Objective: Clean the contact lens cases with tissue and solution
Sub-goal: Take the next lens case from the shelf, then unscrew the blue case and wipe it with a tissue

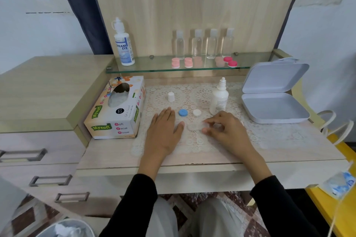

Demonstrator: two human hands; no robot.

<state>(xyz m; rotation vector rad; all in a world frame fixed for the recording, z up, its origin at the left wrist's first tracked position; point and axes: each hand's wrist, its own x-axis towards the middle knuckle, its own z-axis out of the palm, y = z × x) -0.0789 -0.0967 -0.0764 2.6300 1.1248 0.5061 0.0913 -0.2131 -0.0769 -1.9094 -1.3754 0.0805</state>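
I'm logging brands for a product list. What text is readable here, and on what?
"DREAM EYE": tall bottle on the glass shelf.
"Mysoft": tissue box, front and top.
"Soft Facial Tissue": tissue box, front.
Unreadable: fine print on both, and the label on the small bottle.

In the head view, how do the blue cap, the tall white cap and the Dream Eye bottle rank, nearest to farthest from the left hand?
1. Blue cap, just right of the left hand.
2. Tall white cap, on the mat beyond that hand.
3. Dream Eye bottle, on the glass shelf, far back left.
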